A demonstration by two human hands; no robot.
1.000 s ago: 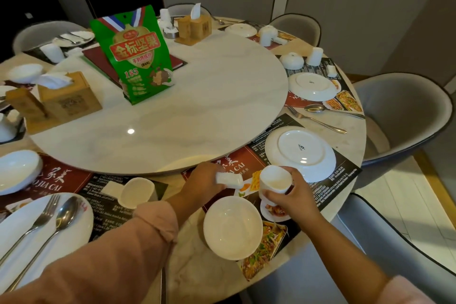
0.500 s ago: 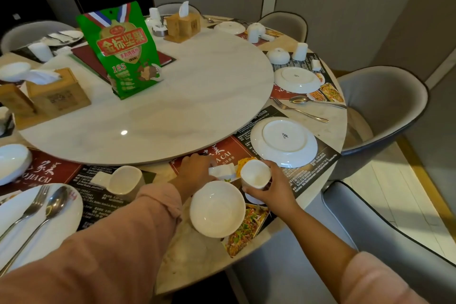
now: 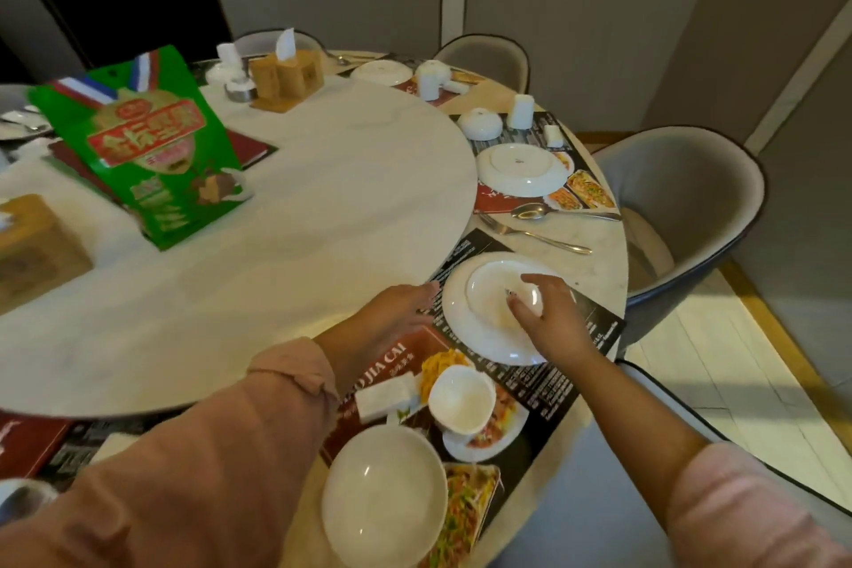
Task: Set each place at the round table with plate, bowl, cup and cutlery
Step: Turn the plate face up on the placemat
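— Both hands are out at the plate (image 3: 495, 314) now, the upside-down one near the table's right edge. Right hand (image 3: 548, 314) sits on top of it, fingers curled over something small, white and shiny; I can't tell whether that is a separate piece or just glare off the plate's base.

— And the left?

— Left hand (image 3: 401, 307) is flat, fingers stretched, tips just at the plate's left rim. Open, gripping nothing that I can see.

— So where's the trouble?

— The plate overhangs its placemat (image 3: 585, 351) toward the table edge (image 3: 620, 272). If she flips it with only fingertips under one rim, I'd say it could skid outward and go off toward the chair (image 3: 682, 208).

— Anything closer in?

— Plenty. The cup (image 3: 462, 399) stands upright right beside her right forearm, and the bowl (image 3: 385, 496) sits at the near edge under both arms. Pulling an elbow back carelessly could knock the cup over or nudge the bowl off. The little white rest (image 3: 385, 397) just left of the cup is in the sleeve's path too.

— And the fork (image 3: 535, 233) and spoon (image 3: 553, 212)?

— Lying beyond the plate, well clear.
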